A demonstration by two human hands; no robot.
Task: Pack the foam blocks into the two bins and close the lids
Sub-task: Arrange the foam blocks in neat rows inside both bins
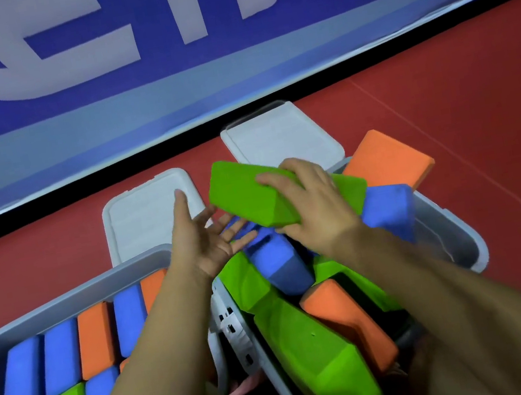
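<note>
Currently, a long green foam block (251,195) is gripped by the right hand (312,202), its long axis slanting away leftward over the jumbled right grey plastic bin (453,233). Beside that grip, the left hand (204,242) is spread, palm up, holding nothing, above the neatly filled left grey plastic bin (61,302). Beyond, 2 white lids (280,138) are laid flat.

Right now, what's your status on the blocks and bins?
Right hand grips green block; left hand open beside it. Left bin packed in rows, right bin jumbled, overfull. Both lids off.

Both forearms bare, no sleeves, left hand (206,241) ringless
</note>
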